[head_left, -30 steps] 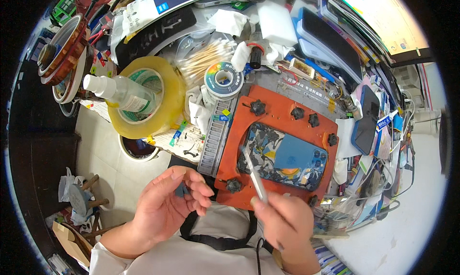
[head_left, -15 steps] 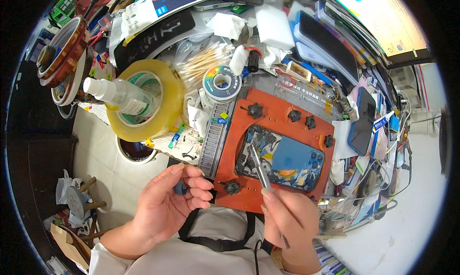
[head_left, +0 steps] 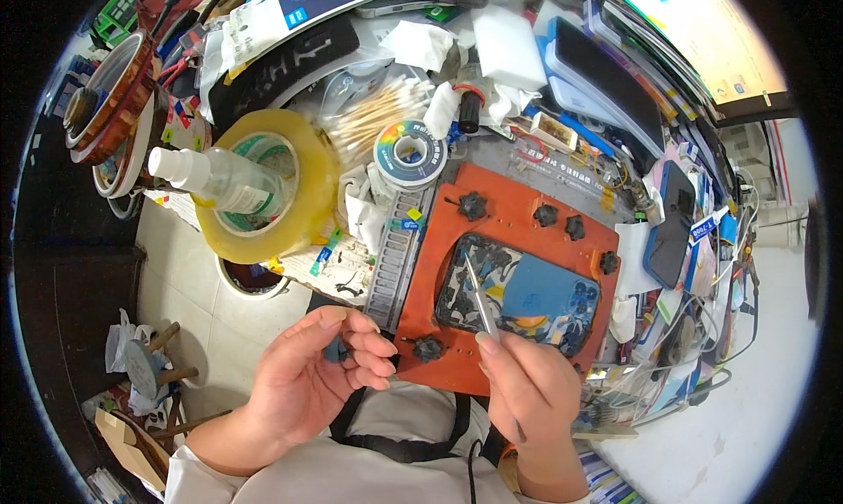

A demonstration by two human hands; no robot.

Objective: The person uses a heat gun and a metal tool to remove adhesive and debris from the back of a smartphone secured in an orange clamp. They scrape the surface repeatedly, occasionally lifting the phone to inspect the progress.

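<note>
My right hand [head_left: 531, 377] grips slim metal tweezers [head_left: 483, 306] pen-fashion. Their pointed tip is over the left part of an opened phone [head_left: 457, 302], whose inner parts show; whether it touches them I cannot tell. A blue back panel [head_left: 537, 284] covers the phone's middle, with the camera lenses at its right end. The phone lies in an orange-red clamp plate [head_left: 421, 284] with black star knobs [head_left: 471, 205]. Left of the plate, my left hand [head_left: 307, 377] is raised palm up, fingers loosely curled. A small dark blue piece [head_left: 336, 349] shows between its thumb and fingers.
Left of the plate stand a solder wire spool [head_left: 386, 157], cotton swabs [head_left: 378, 118] and a wide yellow tape roll [head_left: 320, 192] with a spray bottle [head_left: 237, 183] inside its ring. Other phones [head_left: 672, 227] and tangled cables [head_left: 694, 328] crowd the right side.
The whole view has shifted slightly. The tweezers' tip has moved a little up over the phone's left part. My left hand keeps its curled pose.
</note>
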